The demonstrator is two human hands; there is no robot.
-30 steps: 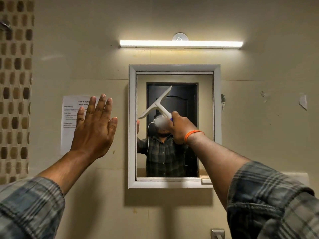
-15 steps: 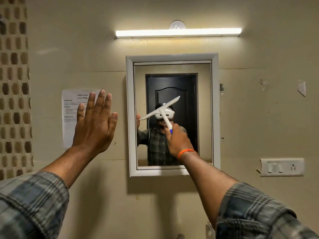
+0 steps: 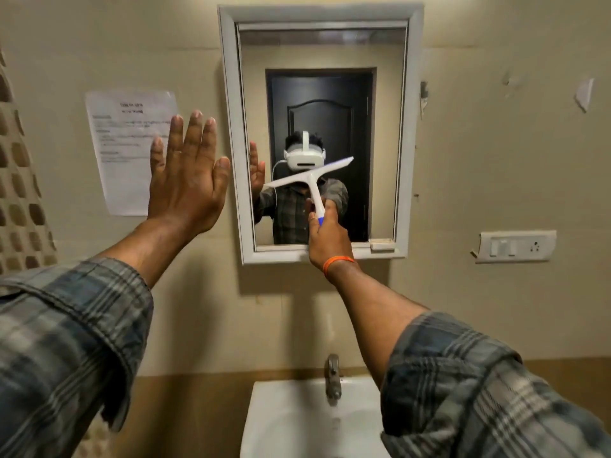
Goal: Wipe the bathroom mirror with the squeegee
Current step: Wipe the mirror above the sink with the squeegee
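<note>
A white-framed mirror (image 3: 401, 127) hangs on the beige wall. The white squeegee (image 3: 309, 178) lies against the lower half of the glass, its blade tilted up to the right. My right hand (image 3: 327, 236) is closed around the squeegee's handle, low on the mirror near the bottom frame; an orange band circles the wrist. My left hand (image 3: 186, 180) is flat and spread, fingers up, just left of the mirror frame, holding nothing. The mirror reflects a person in a checked shirt and a dark door.
A printed paper sheet (image 3: 122, 150) is taped to the wall behind my left hand. A white switch plate (image 3: 515, 246) sits right of the mirror. Below are a white washbasin (image 3: 281, 421) and a metal tap (image 3: 333, 378). Patterned tiles (image 3: 16, 200) line the far left.
My right hand has drawn the squeegee down the glass from the upper middle to the lower half, and its blade has flattened. The view has tipped down, showing the basin. My left hand stays raised.
</note>
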